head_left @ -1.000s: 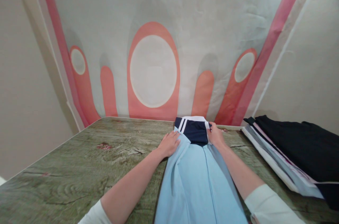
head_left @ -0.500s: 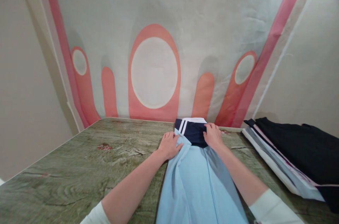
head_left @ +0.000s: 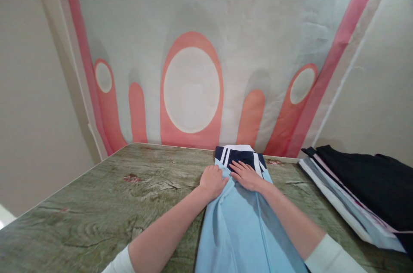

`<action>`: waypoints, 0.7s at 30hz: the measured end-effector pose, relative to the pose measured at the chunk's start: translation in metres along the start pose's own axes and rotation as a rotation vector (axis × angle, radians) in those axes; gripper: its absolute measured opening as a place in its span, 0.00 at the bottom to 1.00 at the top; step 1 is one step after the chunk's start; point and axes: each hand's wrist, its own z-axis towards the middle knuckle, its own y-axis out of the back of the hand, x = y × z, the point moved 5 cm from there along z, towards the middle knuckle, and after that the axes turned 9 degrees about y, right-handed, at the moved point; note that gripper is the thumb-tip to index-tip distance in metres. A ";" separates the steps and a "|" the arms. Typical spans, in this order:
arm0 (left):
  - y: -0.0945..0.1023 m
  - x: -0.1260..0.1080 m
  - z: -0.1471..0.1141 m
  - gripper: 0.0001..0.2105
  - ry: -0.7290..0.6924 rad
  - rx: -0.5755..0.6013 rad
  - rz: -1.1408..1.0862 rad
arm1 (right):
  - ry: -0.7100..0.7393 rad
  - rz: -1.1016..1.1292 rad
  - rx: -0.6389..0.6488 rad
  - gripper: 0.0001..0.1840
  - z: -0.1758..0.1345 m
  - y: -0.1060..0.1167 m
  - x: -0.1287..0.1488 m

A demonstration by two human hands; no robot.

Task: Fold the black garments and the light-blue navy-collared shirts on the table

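A light blue garment [head_left: 243,234] with a navy sailor collar [head_left: 241,156] lies lengthwise on the table, its collar end near the far edge. White stripes cross the collar on both sides. My left hand [head_left: 213,181] is closed on the fabric at the garment's left edge, just below the collar, its fingers curled and partly hidden. Flat on the cloth beside it rests my right hand [head_left: 248,177], fingers spread over the lower middle of the collar. Soft creases run down from my left hand, and the garment's near end passes out of view.
A stack of folded clothes [head_left: 371,191], black on top with grey, pink and white layers below, sits on the right of the wood-patterned table [head_left: 106,208]. A wall covering with pink and orange shapes [head_left: 192,133] rises behind the far edge.
My right hand has left the collar's right edge and moved left and nearer, now flat on the cloth. The collar's right stripes now show. My left hand has curled more closely on the fabric.
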 end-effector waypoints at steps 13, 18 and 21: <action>0.020 0.014 0.003 0.19 0.098 -0.049 -0.040 | 0.313 0.254 0.114 0.31 -0.012 0.017 0.026; -0.016 0.045 0.013 0.25 -0.018 0.091 -0.099 | 0.388 0.311 0.146 0.30 -0.016 0.021 0.038; -0.032 0.053 0.012 0.29 0.027 0.187 -0.117 | 0.385 0.317 0.145 0.30 -0.017 0.021 0.038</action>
